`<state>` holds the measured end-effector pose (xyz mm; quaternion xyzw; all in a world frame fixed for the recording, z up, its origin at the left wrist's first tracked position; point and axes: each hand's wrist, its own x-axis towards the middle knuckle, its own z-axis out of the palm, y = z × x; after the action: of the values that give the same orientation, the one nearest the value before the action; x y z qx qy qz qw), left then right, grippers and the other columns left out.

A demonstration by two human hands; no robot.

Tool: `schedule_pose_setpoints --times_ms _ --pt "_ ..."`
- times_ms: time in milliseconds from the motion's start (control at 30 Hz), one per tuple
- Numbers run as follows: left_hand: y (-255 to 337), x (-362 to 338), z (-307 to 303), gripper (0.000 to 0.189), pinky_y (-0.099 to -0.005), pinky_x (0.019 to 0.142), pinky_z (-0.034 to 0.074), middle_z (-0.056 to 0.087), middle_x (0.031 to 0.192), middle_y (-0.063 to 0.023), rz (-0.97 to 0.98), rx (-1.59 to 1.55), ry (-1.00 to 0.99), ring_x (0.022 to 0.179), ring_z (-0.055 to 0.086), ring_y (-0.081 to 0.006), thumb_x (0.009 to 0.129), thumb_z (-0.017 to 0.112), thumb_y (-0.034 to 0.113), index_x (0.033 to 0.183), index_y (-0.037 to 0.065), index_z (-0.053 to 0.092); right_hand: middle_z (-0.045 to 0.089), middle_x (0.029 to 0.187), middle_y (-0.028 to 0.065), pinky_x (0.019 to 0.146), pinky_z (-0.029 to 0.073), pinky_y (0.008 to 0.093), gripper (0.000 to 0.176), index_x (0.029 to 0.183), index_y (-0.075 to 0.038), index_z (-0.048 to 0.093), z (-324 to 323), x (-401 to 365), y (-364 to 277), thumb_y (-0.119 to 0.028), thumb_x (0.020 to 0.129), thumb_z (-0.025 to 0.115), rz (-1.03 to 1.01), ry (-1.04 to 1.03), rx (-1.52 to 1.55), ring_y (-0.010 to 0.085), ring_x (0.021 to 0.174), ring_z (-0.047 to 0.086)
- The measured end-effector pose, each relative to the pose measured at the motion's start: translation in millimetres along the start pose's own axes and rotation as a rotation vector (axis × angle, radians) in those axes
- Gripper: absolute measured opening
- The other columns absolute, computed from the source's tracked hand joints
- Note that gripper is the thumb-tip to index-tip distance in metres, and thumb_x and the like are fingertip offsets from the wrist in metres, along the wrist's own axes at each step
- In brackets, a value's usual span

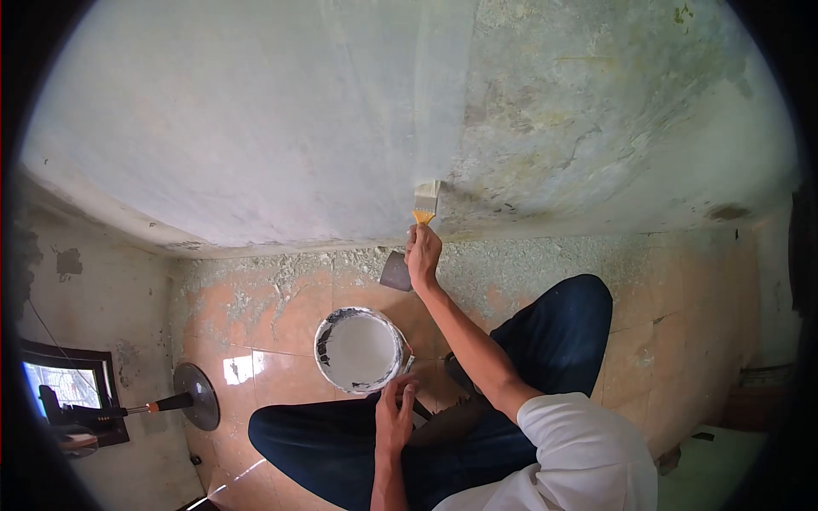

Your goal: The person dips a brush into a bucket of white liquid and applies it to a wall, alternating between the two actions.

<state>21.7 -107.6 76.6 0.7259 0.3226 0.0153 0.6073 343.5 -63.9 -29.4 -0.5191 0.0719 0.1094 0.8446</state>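
My right hand (423, 257) is closed around the yellow handle of a flat paintbrush (425, 203). Its pale bristles touch the lower part of the wall (256, 128), at the border between the whitish coated side and the rough, stained side. Below, on the floor, stands a round bucket (319, 341) of white paint (361, 349), its rim smeared with white and dark marks. My left hand (394, 415) is beside the bucket's near rim, over my lap, with fingers loosely bent and thumb apart. No object shows in it.
A dark flat piece (395, 272) lies on the floor near my right wrist. Flaked debris (281, 277) runs along the wall's foot over orange tiles (290, 341). At left is a stand with a round black base (197, 397), near a small window (64, 387). My crossed legs (315, 443) flank the bucket's near side.
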Motion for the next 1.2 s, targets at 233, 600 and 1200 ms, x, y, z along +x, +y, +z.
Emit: schedule_pose_setpoints --times_ms 233,600,1200 --pt "0 1 -2 0.031 -0.0389 0.095 0.055 0.076 0.117 -0.0181 0.015 0.001 -0.010 0.104 0.073 -0.0275 0.113 0.057 0.023 0.131 0.000 0.067 0.039 0.062 -0.0069 0.044 0.027 0.0252 0.045 0.087 -0.007 0.058 -3 22 -34 -0.042 0.115 0.052 -0.160 -0.214 0.054 0.0037 0.048 0.036" --pt "-19 16 1 0.029 -0.0383 0.095 0.055 0.076 0.114 -0.0172 -0.019 0.054 -0.012 0.103 0.074 -0.0277 0.112 0.058 0.019 0.131 0.000 0.067 0.040 0.057 -0.0054 0.044 0.029 0.0303 0.051 0.084 -0.007 0.063 -139 86 126 -0.047 0.114 0.051 0.104 0.008 -0.468 0.0077 0.047 0.038" --pt "-15 9 7 0.028 -0.0387 0.092 0.056 0.076 0.111 -0.0189 0.013 0.047 0.000 0.098 0.074 -0.0278 0.111 0.060 0.018 0.130 -0.001 0.068 0.042 0.059 -0.0057 0.041 0.023 0.0300 0.039 0.080 -0.012 0.058 -129 58 127 -0.037 0.109 0.060 0.663 0.113 -0.232 0.0086 0.042 0.033"
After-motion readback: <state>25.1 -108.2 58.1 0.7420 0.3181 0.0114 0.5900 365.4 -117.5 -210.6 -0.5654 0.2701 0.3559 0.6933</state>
